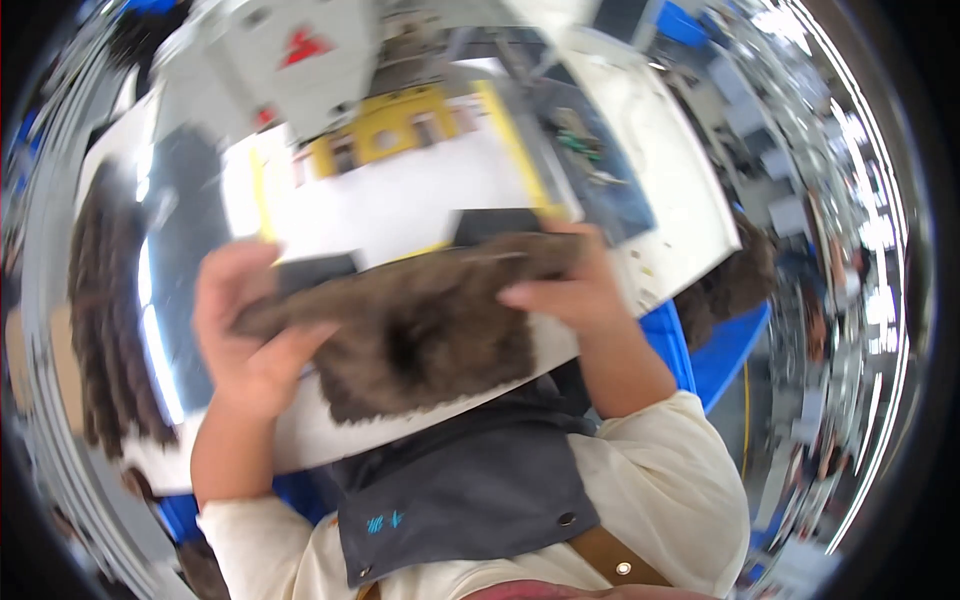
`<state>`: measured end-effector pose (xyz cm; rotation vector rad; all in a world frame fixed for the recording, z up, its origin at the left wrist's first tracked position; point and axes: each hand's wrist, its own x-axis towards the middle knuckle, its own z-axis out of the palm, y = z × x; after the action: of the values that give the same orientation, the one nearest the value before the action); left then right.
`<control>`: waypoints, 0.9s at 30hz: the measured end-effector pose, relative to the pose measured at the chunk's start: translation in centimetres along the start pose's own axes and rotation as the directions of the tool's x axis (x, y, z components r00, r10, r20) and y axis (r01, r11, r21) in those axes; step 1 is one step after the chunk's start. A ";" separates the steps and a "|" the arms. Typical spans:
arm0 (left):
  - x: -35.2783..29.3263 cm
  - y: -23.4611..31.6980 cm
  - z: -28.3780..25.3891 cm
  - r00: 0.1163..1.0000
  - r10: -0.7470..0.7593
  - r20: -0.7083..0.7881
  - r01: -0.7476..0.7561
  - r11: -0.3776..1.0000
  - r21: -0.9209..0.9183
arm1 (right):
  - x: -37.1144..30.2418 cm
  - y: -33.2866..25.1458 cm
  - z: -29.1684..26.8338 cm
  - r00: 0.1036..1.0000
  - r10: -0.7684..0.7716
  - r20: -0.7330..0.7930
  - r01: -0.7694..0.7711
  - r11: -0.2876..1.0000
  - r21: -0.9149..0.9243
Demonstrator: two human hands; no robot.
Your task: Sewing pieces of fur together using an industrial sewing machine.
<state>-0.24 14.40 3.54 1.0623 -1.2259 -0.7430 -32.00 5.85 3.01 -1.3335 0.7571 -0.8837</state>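
Observation:
A brown fluffy fur-fabric piece is stretched between my two hands, just in front of the machine's work area. My left hand grips its left end, thumb on the near face and fingers behind the upper edge. At the opposite end, my right hand pinches the upper corner. The fabric's lower edge hangs over the table's front edge, near my dark apron. Behind it lies a white sheet framed by yellow strips, with a yellow clamp bar across its far end. The hands are slightly blurred.
A large white sewing-type machine head stands over the far left of the work area. Stacked brown fur pieces lie at the left. A bluish surface with small green-handled tools is at the right, and a blue bin with brown fur stands beyond.

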 end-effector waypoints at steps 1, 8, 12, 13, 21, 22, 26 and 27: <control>0.3 0.2 0.6 0.997 -0.007 -0.071 0.005 0.999 -0.035 | 0.4 -0.4 0.6 0.998 0.046 0.048 -0.040 0.993 -0.114; 0.4 -1.0 0.6 0.992 -0.107 0.072 0.118 0.980 -0.161 | -0.3 -2.6 -0.7 0.966 -0.258 -0.002 0.241 0.906 -0.349; 1.5 -3.5 0.7 0.979 -0.147 0.138 0.155 0.986 -0.052 | -2.7 -6.2 -5.1 0.965 -0.231 -0.122 0.185 0.934 -0.307; 1.6 -3.5 1.1 0.977 -0.154 0.146 0.163 0.985 -0.058 | -3.5 -7.2 -6.5 0.949 -0.273 -0.156 0.208 0.917 -0.340; 2.3 -4.3 2.4 0.875 -0.482 0.048 0.462 0.861 0.214 | -14.3 -16.8 -21.0 0.730 -0.375 -0.571 0.090 0.881 -0.464; 2.2 -4.3 2.7 0.861 -0.506 0.054 0.488 0.852 0.191 | -15.9 -18.0 -22.8 0.704 -0.384 -0.598 0.026 0.855 -0.518; 2.2 -6.1 1.9 0.873 -0.470 0.128 0.444 0.876 0.190 | -21.5 -22.0 -28.5 0.673 -0.296 -0.678 -0.305 0.724 -0.619; 2.1 -6.4 1.8 0.880 -0.457 0.132 0.426 0.880 0.208 | -22.5 -22.0 -30.2 0.674 -0.286 -0.681 -0.312 0.725 -0.614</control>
<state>-0.92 9.75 -1.64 1.4758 -1.2251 -1.1191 -71.37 10.55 21.15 -1.5912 1.9189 -1.2152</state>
